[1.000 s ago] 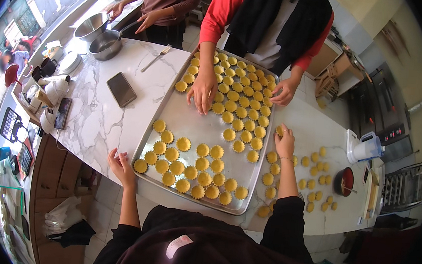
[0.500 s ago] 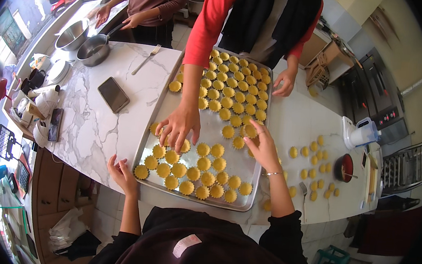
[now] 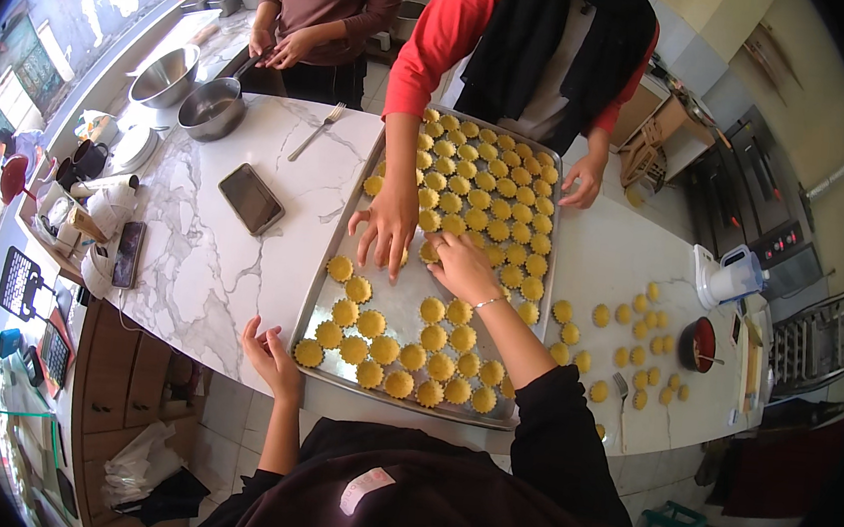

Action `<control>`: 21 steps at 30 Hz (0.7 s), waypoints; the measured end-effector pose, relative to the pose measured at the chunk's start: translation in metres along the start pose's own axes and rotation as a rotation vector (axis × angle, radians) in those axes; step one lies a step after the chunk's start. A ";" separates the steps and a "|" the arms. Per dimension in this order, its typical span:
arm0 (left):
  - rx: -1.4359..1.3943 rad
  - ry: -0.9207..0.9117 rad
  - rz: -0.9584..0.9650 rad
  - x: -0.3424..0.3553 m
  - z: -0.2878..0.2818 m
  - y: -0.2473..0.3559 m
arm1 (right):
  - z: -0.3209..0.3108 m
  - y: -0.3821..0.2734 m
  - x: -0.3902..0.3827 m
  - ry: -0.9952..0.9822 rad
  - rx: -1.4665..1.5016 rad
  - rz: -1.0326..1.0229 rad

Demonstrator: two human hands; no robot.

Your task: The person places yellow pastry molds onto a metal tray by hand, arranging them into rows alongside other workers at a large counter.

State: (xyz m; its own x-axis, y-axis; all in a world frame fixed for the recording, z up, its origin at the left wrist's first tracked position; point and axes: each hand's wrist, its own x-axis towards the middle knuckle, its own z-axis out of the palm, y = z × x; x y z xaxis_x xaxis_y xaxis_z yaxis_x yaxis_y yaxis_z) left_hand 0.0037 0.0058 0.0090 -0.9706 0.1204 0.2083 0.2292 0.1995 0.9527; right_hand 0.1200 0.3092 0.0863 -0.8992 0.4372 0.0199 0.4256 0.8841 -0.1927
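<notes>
A metal baking tray (image 3: pixel 395 279) on the marble counter holds rows of yellow fluted tart shells (image 3: pixel 433 337). Reaching over its middle, my right hand (image 3: pixel 464 270) has thumb and fingers closed around a tart shell (image 3: pixel 429 253) beside the packed far rows. At the tray's near left corner my left hand (image 3: pixel 275 359) stays open, fingers apart, holding nothing. A co-worker's hand (image 3: pixel 385 225) in a red sleeve hangs over the tray just left of my right hand, fingers spread downward. That person's other hand (image 3: pixel 584 180) is by the tray's far right edge.
More yellow pieces (image 3: pixel 640 331) lie on the counter to the right, near a fork (image 3: pixel 621 406) and a red bowl (image 3: pixel 704 345). At left are a phone (image 3: pixel 251 198), another fork (image 3: pixel 317 131), a saucepan (image 3: pixel 212 109) and a metal bowl (image 3: pixel 164 77). A second person stands far left.
My right hand has moved from the tray's right side inward and away from me, closing on a tart shell. The co-worker's hand has drawn back from the near shells toward the middle.
</notes>
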 end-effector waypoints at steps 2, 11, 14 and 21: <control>0.030 0.030 0.019 -0.001 0.003 0.007 | 0.005 0.001 0.003 -0.036 -0.031 0.001; 0.002 0.002 -0.026 -0.002 -0.001 0.006 | 0.003 0.015 -0.030 0.292 0.116 0.007; 0.008 0.002 -0.004 -0.001 -0.001 0.008 | -0.007 0.028 -0.058 0.369 0.179 0.158; 0.004 0.001 -0.034 -0.001 -0.001 0.008 | -0.014 0.057 -0.135 0.385 0.158 0.413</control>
State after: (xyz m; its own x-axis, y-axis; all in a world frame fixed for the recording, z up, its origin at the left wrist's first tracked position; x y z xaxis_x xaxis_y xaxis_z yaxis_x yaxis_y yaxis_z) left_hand 0.0068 0.0063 0.0163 -0.9780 0.1129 0.1755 0.1959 0.2075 0.9584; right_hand 0.2675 0.3030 0.0866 -0.5474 0.7950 0.2613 0.6862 0.6052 -0.4035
